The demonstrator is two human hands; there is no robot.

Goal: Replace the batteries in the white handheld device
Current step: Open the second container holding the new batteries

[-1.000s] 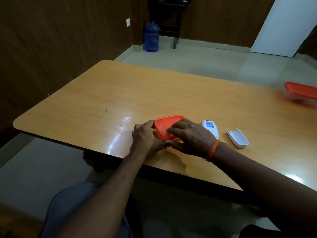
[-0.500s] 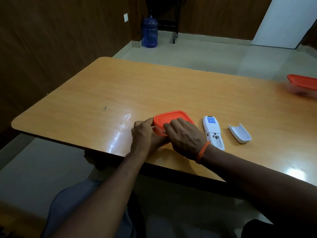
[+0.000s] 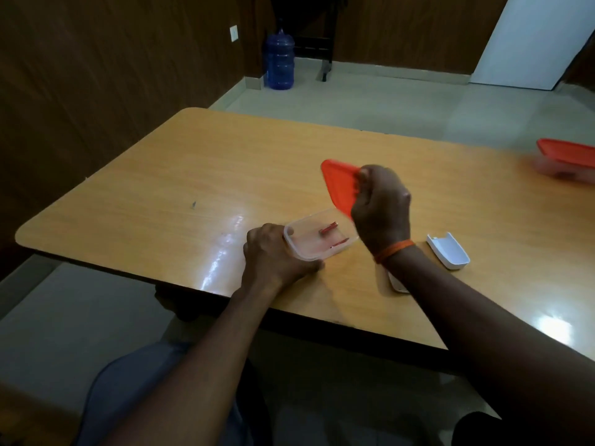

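On the wooden worktop [image 3: 199, 175], the left hand [image 3: 273, 255] grips the near left corner of a clear plastic container [image 3: 320, 235], which sits open with two red batteries [image 3: 328, 227] lying inside. The right hand [image 3: 381, 207], an orange band [image 3: 393, 250] at its wrist, holds the orange lid [image 3: 339, 185] tilted up above the container's far right side. The white handheld device [image 3: 397, 284] shows only as a sliver beneath the right forearm. Its white battery cover [image 3: 448, 250] lies hollow side up just to the right. Another orange-lidded container [image 3: 566, 162] sits at the far right edge.
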